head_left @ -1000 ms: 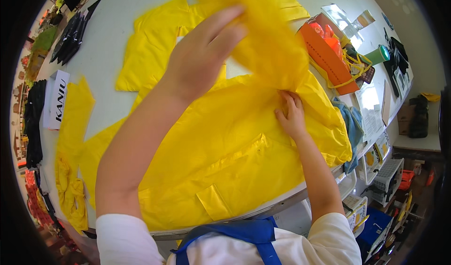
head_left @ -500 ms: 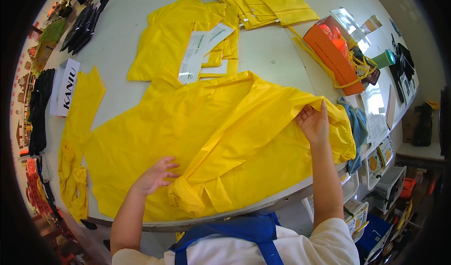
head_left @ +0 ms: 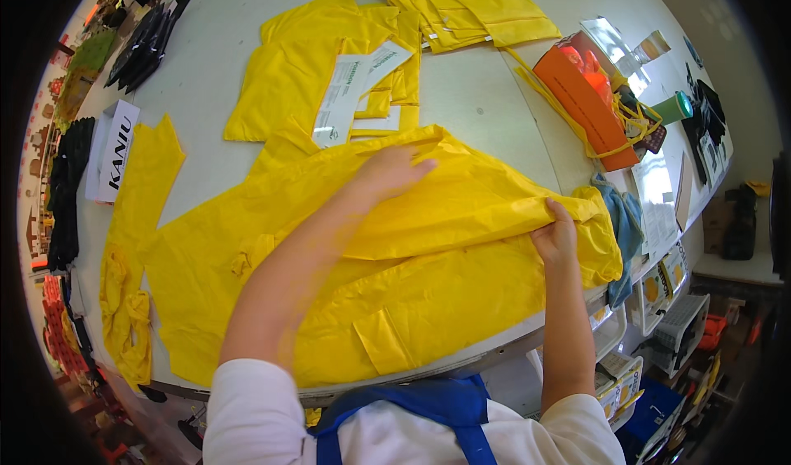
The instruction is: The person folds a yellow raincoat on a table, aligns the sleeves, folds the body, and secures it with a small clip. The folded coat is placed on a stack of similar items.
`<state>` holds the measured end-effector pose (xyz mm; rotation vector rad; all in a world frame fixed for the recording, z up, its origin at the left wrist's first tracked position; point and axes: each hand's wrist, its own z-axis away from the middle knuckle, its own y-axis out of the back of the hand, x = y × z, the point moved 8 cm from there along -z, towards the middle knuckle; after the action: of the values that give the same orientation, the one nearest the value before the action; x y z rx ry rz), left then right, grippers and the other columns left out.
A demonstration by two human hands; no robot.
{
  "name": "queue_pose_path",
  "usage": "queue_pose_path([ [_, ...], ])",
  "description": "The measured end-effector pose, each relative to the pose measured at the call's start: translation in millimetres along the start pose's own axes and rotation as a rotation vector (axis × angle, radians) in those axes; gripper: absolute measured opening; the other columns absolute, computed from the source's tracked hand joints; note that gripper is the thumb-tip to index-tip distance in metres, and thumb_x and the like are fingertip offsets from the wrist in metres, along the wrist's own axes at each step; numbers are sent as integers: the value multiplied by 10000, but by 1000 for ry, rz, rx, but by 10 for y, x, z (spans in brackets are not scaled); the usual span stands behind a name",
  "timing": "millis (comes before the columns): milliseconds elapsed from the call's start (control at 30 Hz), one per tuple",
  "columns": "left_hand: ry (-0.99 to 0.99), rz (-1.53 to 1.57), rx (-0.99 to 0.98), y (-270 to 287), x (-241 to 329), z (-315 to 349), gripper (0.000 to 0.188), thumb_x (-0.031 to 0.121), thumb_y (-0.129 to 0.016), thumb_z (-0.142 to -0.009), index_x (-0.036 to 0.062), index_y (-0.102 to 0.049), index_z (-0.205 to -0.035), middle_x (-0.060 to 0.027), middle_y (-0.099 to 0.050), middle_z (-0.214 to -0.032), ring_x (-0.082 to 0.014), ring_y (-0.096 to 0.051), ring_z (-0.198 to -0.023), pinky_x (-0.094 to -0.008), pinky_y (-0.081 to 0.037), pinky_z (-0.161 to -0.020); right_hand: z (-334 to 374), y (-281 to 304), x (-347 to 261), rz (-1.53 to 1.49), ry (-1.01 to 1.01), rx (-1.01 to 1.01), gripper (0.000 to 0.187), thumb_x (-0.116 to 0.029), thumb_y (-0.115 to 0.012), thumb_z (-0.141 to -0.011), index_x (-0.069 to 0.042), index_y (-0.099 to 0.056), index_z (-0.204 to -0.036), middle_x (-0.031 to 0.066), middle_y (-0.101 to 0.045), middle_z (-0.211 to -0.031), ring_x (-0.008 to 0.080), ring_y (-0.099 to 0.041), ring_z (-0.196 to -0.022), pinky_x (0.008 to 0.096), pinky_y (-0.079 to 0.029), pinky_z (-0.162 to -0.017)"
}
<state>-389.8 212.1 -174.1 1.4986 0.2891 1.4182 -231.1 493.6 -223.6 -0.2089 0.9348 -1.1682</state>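
Observation:
A large yellow garment (head_left: 461,296) of smooth, thin fabric, like a raincoat, lies spread over the table in front of me. At its right part my right hand (head_left: 558,233) is closed on a folded edge of the fabric, thumb on top. My left hand (head_left: 389,172) reaches across to the garment's far edge, over or on the cloth, its thumb apart and its fingers slightly blurred. The left forearm hides part of the garment. A pocket-like flap (head_left: 385,340) shows near the close edge. Whether the left hand touches the fabric is unclear.
Folded yellow garments (head_left: 284,78) with white cards (head_left: 339,98) lie beyond, and another yellow stack (head_left: 486,12) is farther back. An orange box (head_left: 577,94), a green cup (head_left: 676,107) and a blue cloth (head_left: 622,222) sit right. A white box (head_left: 113,152) stands left.
My left hand has moved from the near left up to the garment's far edge. The bunched fabric there is now spread out. My right hand has shifted slightly down and closed on the fabric.

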Motion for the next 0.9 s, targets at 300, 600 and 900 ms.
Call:
queue_pose_path([
  [300, -67, 155, 243, 91, 56, -487, 305, 214, -627, -822, 92, -599, -1100, -145, -613, -1080, -313, -564, -1010, -386, -458, -846, 469, 156, -737, 1426, 684, 492, 342, -2, -614, -785, -12, -459, -1090, 125, -538, -966, 283, -551, -924, 404, -434, -924],
  [600, 729, 20, 814, 1128, -1993, 2926, 504, 232, -666, -822, 51, -482, -1255, -147, -541, -1180, -297, -533, -1047, -415, -443, -874, 925, -1126, 454, 2074, 1180, -272, 376, -60, -626, -807, -38, -525, -1168, 158, -524, -1199, 338, -478, -1121, 459, -372, -951],
  [900, -229, 88, 776, 774, -489, 3447, 317, 27, -686, -721, 102, -603, -1018, -90, -562, -992, -242, -550, -872, -351, -466, -711, 1922, -2010, 2699, 647, -211, -941, 702, -81, -679, -777, -27, -318, -1376, 94, -441, -1351, 219, -414, -1268, 348, -328, -1054],
])
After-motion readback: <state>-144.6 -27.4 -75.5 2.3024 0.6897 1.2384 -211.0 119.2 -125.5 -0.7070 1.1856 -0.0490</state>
